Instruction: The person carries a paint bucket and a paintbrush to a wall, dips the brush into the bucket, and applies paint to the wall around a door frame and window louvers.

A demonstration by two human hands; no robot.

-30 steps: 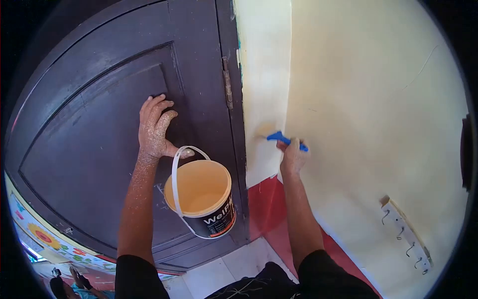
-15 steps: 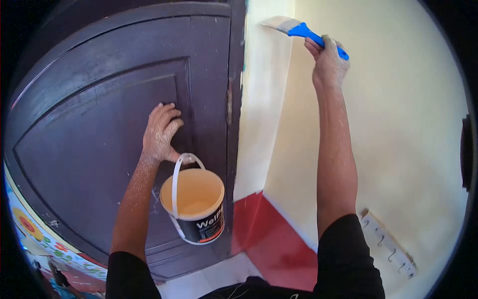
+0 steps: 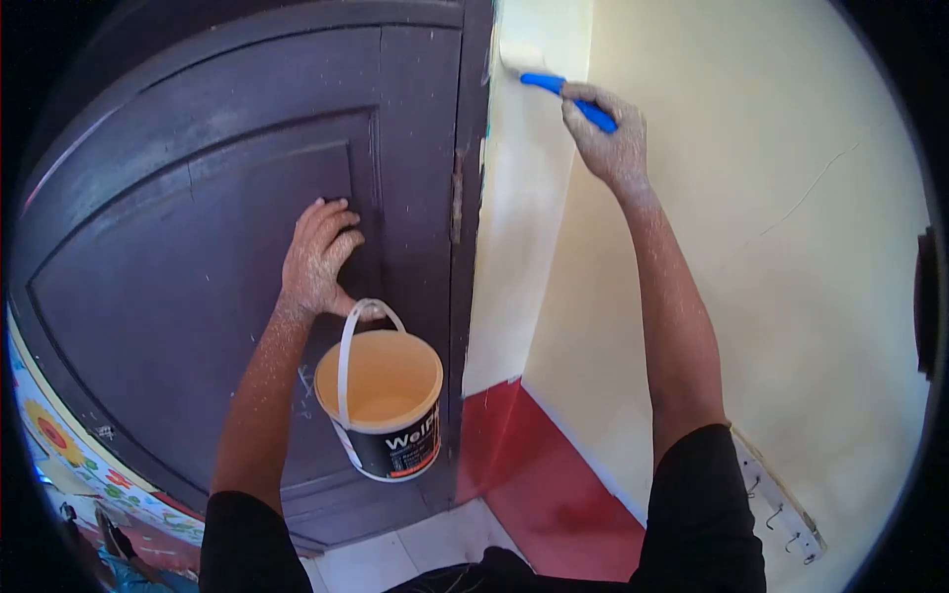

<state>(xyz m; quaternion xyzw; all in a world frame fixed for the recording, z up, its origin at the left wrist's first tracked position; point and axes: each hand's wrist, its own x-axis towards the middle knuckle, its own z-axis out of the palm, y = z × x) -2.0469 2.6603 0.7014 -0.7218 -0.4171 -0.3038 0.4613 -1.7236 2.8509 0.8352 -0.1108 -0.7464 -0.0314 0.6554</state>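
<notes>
In my right hand (image 3: pixel 613 138) is the blue handle of a paintbrush (image 3: pixel 542 81); its bristles meet the pale wall strip (image 3: pixel 519 198) beside the door frame, near the top. A bucket (image 3: pixel 381 405) with a black label and pale orange inside hangs by its white handle (image 3: pixel 346 361) from the thumb of my left hand (image 3: pixel 321 257). The fingers of that hand are spread against the dark door (image 3: pixel 247 247). White specks cover both hands and forearms.
The cream wall (image 3: pixel 751 198) fills the right side, above a red lower band (image 3: pixel 554 494). A hook rack (image 3: pixel 776 504) is at lower right. Floral material (image 3: pixel 89 465) shows at lower left, with pale floor tiles (image 3: pixel 450 539) at the bottom.
My right hand has moved left and slightly down, bringing the brush bristles onto the wall strip. The left hand and bucket have barely shifted in view.
</notes>
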